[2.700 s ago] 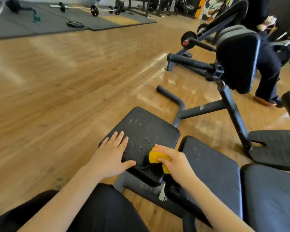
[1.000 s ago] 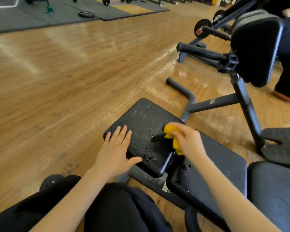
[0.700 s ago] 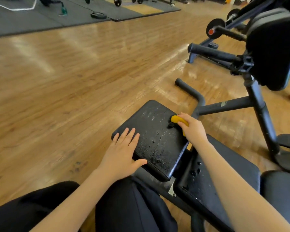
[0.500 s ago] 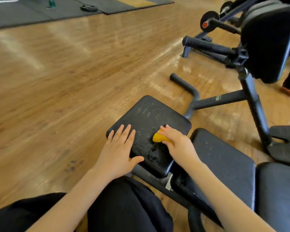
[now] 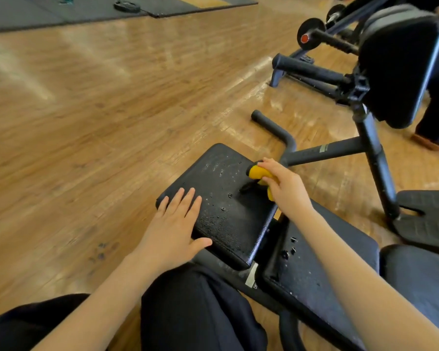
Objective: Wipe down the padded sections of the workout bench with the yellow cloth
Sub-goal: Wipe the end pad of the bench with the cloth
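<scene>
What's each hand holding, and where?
Right hand grips the bunched yellow cloth around its middle. Left hand holds nothing, flat on the black padded seat.

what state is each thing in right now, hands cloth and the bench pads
left hand: open, flat on the near corner of the front pad
right hand: closed on the yellow cloth
yellow cloth: bunched up, pressed on the front pad's far right edge
front pad: wet, dotted with droplets
middle pad: a few droplets, untouched by either hand
upright pad: tilted on its post, untouched
</scene>
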`<state>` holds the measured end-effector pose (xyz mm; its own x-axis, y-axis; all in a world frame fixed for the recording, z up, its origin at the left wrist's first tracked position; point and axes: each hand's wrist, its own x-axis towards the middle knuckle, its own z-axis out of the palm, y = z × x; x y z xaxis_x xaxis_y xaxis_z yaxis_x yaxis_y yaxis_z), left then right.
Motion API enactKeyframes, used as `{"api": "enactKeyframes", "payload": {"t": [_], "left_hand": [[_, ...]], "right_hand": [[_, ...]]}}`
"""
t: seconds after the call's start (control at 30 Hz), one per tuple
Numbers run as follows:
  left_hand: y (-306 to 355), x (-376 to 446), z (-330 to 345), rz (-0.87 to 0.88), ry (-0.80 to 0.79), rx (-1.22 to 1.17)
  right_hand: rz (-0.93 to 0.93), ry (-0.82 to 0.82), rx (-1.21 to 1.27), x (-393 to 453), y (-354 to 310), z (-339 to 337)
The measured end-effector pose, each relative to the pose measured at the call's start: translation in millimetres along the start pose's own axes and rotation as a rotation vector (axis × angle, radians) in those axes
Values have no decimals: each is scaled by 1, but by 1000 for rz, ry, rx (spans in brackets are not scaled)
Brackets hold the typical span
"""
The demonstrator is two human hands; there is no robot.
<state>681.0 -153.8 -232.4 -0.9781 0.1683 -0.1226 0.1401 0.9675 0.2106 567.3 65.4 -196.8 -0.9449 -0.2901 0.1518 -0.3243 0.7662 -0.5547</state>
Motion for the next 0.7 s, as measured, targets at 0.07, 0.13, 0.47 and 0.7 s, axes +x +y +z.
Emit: {"api": "enactKeyframes", "payload": {"t": [0.07, 0.13, 0.47, 0.7], "left_hand": [[-1, 0, 0, 5, -4, 1], [-3, 1, 0, 4, -4, -2], [-4, 0, -2, 15, 7, -8], [-11, -9, -5, -146, 54, -55]], "right_hand": [[90, -68, -51, 20, 9, 11], [133, -68, -95, 23, 11, 23], [-230, -261, -26, -88, -34, 51], [-14, -43, 380, -74, -26, 16]]}}
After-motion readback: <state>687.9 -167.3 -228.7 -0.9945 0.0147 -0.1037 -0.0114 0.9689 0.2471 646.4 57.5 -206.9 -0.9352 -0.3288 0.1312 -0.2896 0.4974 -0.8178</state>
